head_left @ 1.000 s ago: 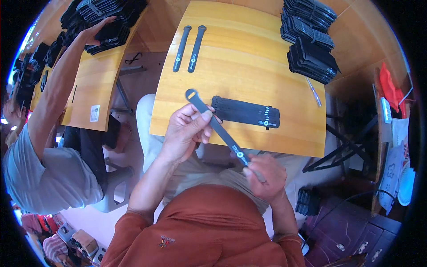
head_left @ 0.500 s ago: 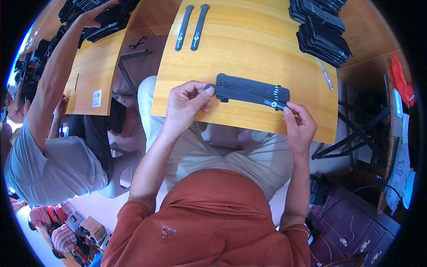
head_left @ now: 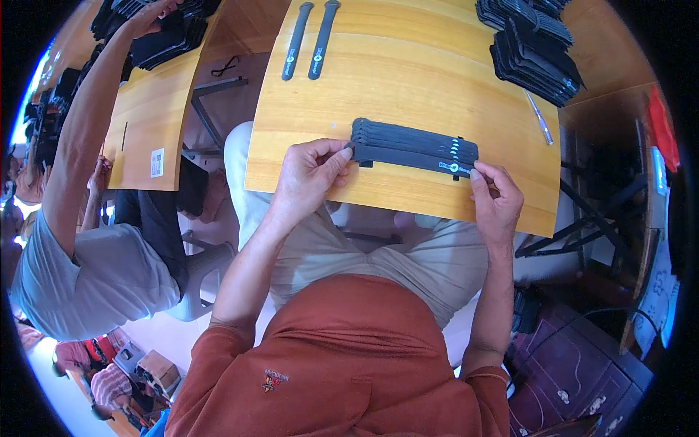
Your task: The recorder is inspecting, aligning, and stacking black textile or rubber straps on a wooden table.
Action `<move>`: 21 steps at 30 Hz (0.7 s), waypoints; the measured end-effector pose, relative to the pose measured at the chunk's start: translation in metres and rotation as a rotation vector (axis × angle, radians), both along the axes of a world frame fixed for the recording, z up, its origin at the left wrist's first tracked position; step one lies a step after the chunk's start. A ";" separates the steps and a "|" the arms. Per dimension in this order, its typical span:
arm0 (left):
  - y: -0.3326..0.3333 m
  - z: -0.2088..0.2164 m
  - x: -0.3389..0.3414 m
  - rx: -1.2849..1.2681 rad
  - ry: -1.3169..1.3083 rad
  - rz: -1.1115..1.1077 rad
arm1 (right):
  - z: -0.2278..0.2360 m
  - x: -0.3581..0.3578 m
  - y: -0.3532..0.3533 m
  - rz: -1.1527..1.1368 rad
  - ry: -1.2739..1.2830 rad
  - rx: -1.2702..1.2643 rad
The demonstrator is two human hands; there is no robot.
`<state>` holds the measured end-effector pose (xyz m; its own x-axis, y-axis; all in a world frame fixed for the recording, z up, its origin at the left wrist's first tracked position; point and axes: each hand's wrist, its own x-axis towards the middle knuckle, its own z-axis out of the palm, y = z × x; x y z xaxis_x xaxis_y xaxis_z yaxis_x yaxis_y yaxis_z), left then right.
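A row of overlapping black straps (head_left: 404, 133) with rounded ends lies near the front edge of the wooden table (head_left: 364, 91). Along its near side runs one strap (head_left: 408, 158) with a pale round mark at its right part. My left hand (head_left: 312, 173) pinches this strap's left end between thumb and fingers, hiding most of the tip. At the other end, my right hand (head_left: 499, 197) pinches the strap's right corner. Small dark tabs (head_left: 366, 164) stick out from under the row.
Two loose straps (head_left: 320, 40) lie at the far left. Piles of black straps (head_left: 537, 62) and a pen-like tool (head_left: 537, 116) are at the right. A co-worker's arm (head_left: 80, 138) reaches over a neighbouring table (head_left: 149, 109) with more black piles.
My left hand has shifted slightly toward the row, and the strap's rounded left tip, visible before, is now mostly covered. My right hand stays at its end. The view has shifted a little.
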<state>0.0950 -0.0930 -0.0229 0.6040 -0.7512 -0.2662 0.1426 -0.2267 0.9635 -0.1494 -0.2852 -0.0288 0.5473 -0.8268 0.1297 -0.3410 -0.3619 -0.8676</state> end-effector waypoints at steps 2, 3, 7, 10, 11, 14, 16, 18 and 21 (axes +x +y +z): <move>-0.001 0.000 0.000 0.016 -0.006 -0.008 | 0.001 0.000 -0.001 -0.013 0.015 0.034; -0.001 0.000 -0.001 0.020 -0.006 -0.008 | 0.001 0.000 -0.001 -0.014 0.007 0.035; -0.003 -0.002 -0.002 0.056 -0.055 0.006 | -0.003 -0.001 -0.004 -0.015 -0.031 -0.025; -0.005 0.002 -0.002 0.107 -0.069 0.006 | -0.005 -0.004 -0.007 0.013 -0.029 -0.031; -0.006 0.002 -0.002 0.130 -0.074 0.001 | -0.005 -0.004 -0.008 0.012 -0.028 -0.025; -0.007 0.001 -0.003 0.158 -0.082 0.034 | -0.005 -0.003 -0.010 0.034 0.019 -0.039; -0.007 0.001 -0.003 0.159 -0.090 0.033 | -0.004 -0.001 -0.010 0.041 -0.004 -0.081; -0.007 0.001 -0.003 0.161 -0.097 0.031 | -0.006 -0.002 -0.011 0.041 -0.010 -0.082; -0.008 0.000 -0.002 0.167 -0.097 0.023 | -0.009 -0.002 -0.013 0.048 -0.019 -0.101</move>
